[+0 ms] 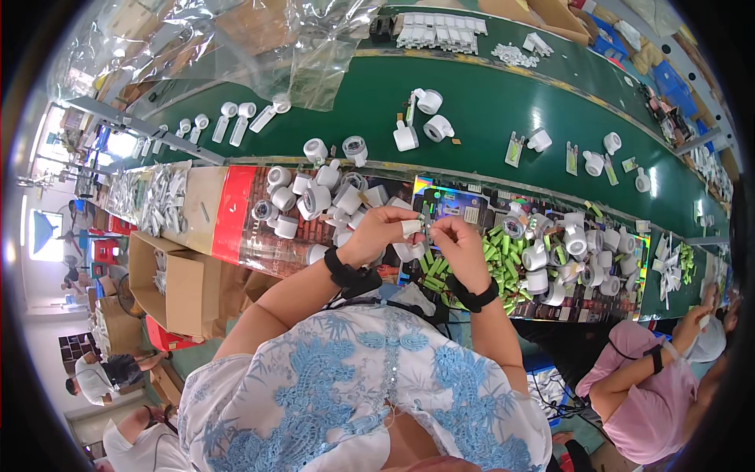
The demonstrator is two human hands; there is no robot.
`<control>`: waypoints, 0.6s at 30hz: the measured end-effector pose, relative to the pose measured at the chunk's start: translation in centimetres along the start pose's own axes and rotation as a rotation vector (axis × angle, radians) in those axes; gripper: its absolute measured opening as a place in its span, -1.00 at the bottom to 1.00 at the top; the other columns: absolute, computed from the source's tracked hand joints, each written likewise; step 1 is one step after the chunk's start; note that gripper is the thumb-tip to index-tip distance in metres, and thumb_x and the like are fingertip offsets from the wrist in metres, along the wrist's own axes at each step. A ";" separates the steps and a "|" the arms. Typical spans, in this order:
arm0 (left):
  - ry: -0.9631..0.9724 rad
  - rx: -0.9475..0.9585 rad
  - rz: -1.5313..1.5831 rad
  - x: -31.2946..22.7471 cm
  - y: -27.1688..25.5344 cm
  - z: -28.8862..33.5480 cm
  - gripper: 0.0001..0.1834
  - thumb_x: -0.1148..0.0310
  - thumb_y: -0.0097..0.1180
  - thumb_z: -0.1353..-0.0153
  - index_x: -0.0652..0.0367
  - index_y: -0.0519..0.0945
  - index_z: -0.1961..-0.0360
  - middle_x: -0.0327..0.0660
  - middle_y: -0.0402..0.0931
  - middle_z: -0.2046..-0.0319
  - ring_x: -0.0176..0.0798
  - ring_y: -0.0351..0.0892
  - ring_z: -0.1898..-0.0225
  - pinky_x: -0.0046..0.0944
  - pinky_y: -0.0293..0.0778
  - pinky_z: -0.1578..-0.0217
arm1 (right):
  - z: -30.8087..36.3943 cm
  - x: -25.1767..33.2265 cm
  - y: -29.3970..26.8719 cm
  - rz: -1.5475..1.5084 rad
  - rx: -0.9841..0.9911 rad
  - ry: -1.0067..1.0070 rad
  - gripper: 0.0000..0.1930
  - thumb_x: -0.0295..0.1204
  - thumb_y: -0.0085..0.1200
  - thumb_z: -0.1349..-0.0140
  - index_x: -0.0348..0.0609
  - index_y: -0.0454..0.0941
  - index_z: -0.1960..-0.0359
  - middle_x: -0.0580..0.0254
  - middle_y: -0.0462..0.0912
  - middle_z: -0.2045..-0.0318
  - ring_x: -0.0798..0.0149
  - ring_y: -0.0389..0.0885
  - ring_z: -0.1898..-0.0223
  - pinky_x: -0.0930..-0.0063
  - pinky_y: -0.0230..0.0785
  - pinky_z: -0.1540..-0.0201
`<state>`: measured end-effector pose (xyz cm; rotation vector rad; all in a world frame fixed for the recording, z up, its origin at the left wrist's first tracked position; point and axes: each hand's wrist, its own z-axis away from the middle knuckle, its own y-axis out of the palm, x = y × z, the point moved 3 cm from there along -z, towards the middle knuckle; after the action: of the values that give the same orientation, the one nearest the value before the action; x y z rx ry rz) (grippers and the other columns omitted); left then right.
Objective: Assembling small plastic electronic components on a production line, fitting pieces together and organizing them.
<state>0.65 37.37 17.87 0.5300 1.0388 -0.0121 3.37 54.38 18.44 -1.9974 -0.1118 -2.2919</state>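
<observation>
1. White top [385,377] with blue lace, worn by the person: 6 o'clock. Clock hub = the two hands; 12 points away from the wearer.
2. Wristbands [472,296]: black, one per wrist, just nearer than the hands.
3. Left hand [383,234]: narrowed to a pinch on a slim grey part [426,217]. White wrap [411,228] on one finger.
4. Right hand [460,250]: also pinching, same part, from its 4 o'clock side. Part sits between both hands, above the tabletop [263,250]; too small to identify.
5. Green cylinders [503,267]: loose heap on the tabletop, 4 o'clock, just beside right hand.
6. White round housings: one pile [317,200] at 10 o'clock near left hand, another pile [578,240] at 3 o'clock, partly over the cylinders.
7. Cardboard box [193,295]: open, between 8 and 9 o'clock, beside the tabletop.
8. Co-worker in pink [641,393]: 4 o'clock, well apart.
9. Green belt surface [346,110]: runs across 12, beyond the tabletop. On it: row of white handled units [240,126] at 10, three housings [429,102] at 12, more units with green cylinders [594,163] at 2.
10. Clear plastic sheet [314,67]: 11 o'clock, hanging over the belt's far side.
11. Stacked white parts [442,33]: 12 o'clock, farthest.
</observation>
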 end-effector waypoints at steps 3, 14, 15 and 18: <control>0.028 0.068 -0.037 0.0 0.0 0.1 -0.77 0.53 0.05 -0.13 0.40 0.50 0.17 -0.09 0.56 0.33 -0.24 0.60 0.31 -0.37 0.53 0.26 | 0.1 0.7 0.4 0.052 0.023 -0.049 -0.91 -0.50 0.03 -0.13 -0.26 0.45 0.37 0.33 0.54 0.51 0.48 0.47 0.48 0.59 0.32 0.41; 0.272 0.031 -0.791 -1.6 0.5 0.9 -0.79 0.49 0.12 -0.05 0.31 0.59 0.25 -0.21 0.59 0.40 -0.46 0.52 0.36 -0.45 0.45 0.33 | 0.8 0.7 0.3 0.276 0.019 -0.240 -0.91 -0.49 0.01 -0.07 -0.22 0.43 0.39 0.08 0.50 0.49 0.12 0.51 0.44 0.37 0.32 0.38; 0.269 0.006 -0.730 -1.5 0.4 1.0 -0.79 0.51 0.11 -0.06 0.32 0.58 0.25 -0.20 0.58 0.38 -0.45 0.53 0.34 -0.45 0.45 0.32 | 0.8 0.7 0.6 0.282 -0.011 -0.241 -0.91 -0.50 0.01 -0.07 -0.22 0.43 0.40 0.08 0.50 0.49 0.09 0.51 0.43 0.36 0.33 0.37; 0.302 -0.106 -0.581 -0.2 0.5 1.4 -0.80 0.57 0.10 -0.06 0.35 0.55 0.24 -0.20 0.57 0.33 -0.41 0.53 0.29 -0.44 0.45 0.27 | 1.2 1.1 1.5 0.197 -0.204 -0.271 -0.92 -0.49 0.00 -0.06 -0.21 0.42 0.41 0.08 0.49 0.50 0.04 0.49 0.42 0.32 0.32 0.36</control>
<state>1.78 37.21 18.83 0.1194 1.4525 -0.3990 4.57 53.02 19.71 -2.2924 0.2977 -1.9734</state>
